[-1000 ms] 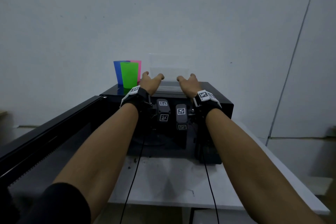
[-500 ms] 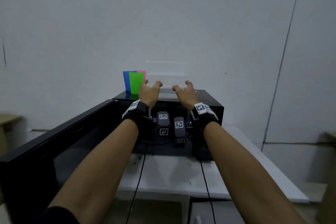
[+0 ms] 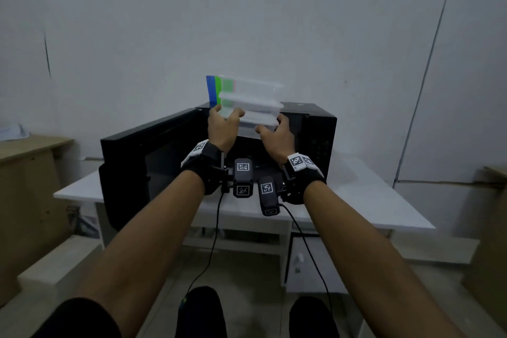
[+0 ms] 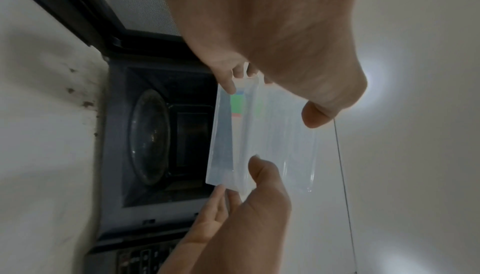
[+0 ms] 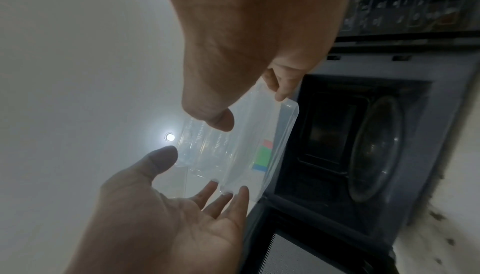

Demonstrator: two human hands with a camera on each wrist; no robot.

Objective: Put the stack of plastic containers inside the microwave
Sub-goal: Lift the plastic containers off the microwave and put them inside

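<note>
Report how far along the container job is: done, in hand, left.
Done: the microwave door stands open, and the stack of clear plastic containers is off the microwave top. In hand: the left hand and right hand grip the stack from both sides, above and in front of the cavity. Left: lower it in onto the glass turntable, then let go.
</note>
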